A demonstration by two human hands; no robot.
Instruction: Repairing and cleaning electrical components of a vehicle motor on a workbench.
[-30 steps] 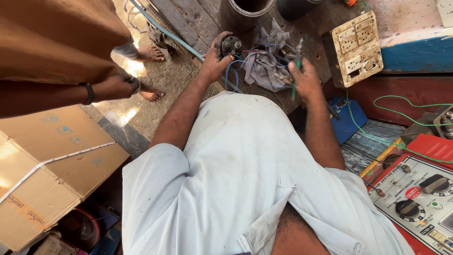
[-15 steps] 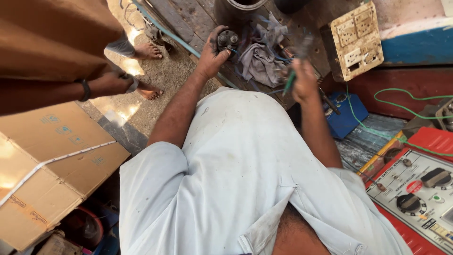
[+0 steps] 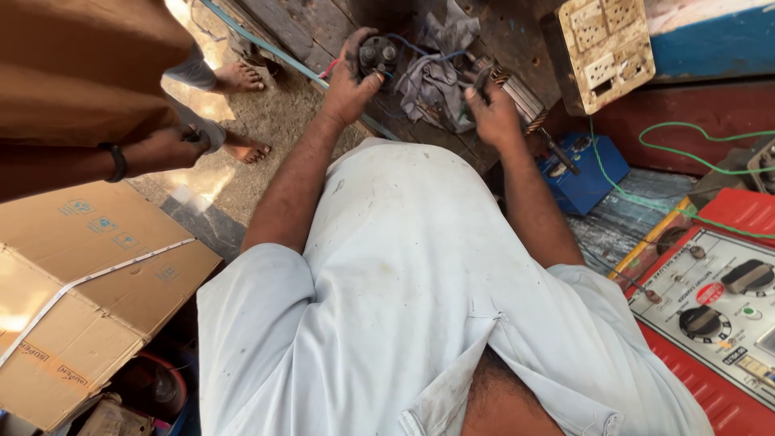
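Note:
My left hand [image 3: 349, 79] grips a dark round metal part [image 3: 378, 53] with studs on its face, held just above the wooden bench. Red and blue wires [image 3: 420, 50] run off it toward a crumpled grey rag [image 3: 432, 81]. My right hand [image 3: 492, 113] is closed around a thin tool whose dark tip [image 3: 481, 74] pokes out above the fist, close to a ribbed, copper-wound part [image 3: 517, 93]. Both forearms reach forward over my pale shirt.
A worn switch-and-socket board [image 3: 605, 44] leans at the upper right, above a blue box [image 3: 585, 165] and a green wire [image 3: 694, 137]. A red and white battery charger [image 3: 722, 315] lies at right. A cardboard box [image 3: 89, 282] sits at left, beside another person in brown [image 3: 81, 73].
My right hand has moved up and left toward the ribbed part, and the green-handled tool no longer shows. My left hand keeps hold of the round part. The view has shifted slightly.

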